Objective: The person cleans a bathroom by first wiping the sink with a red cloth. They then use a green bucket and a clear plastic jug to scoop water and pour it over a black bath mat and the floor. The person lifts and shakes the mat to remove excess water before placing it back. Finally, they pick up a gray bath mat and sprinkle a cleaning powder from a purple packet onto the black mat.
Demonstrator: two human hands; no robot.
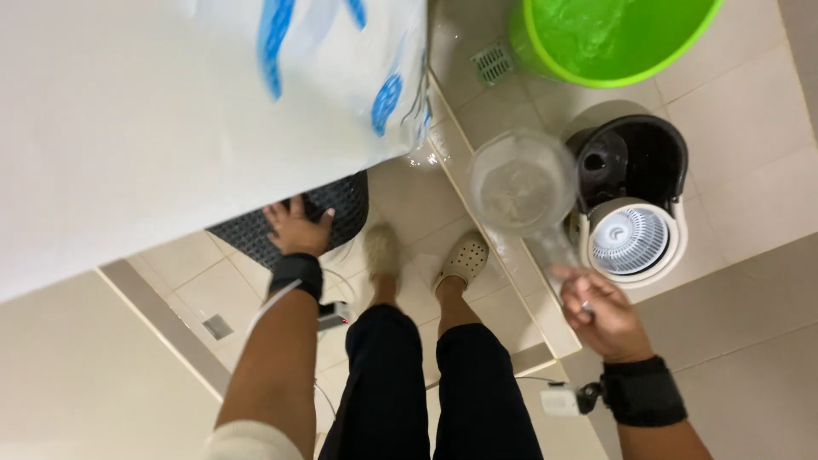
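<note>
Now: right hand (601, 311) grips handle of clear plastic dipper (521, 183), looks empty, over tile step near mop bucket (635, 200). Left hand (296, 226), fingers spread, flat under white appliance (153, 128). Green bucket (609, 38) w/ water far right.

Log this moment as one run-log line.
left hand: flat on dark mat | right hand: grip on clear scoop by handle | green basin, mop bucket ahead

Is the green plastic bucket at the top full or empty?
Holding water: the green plastic bucket shows a rippled, glinting surface inside its rim. How deep, cannot tell; the frame cuts off its top.
</note>
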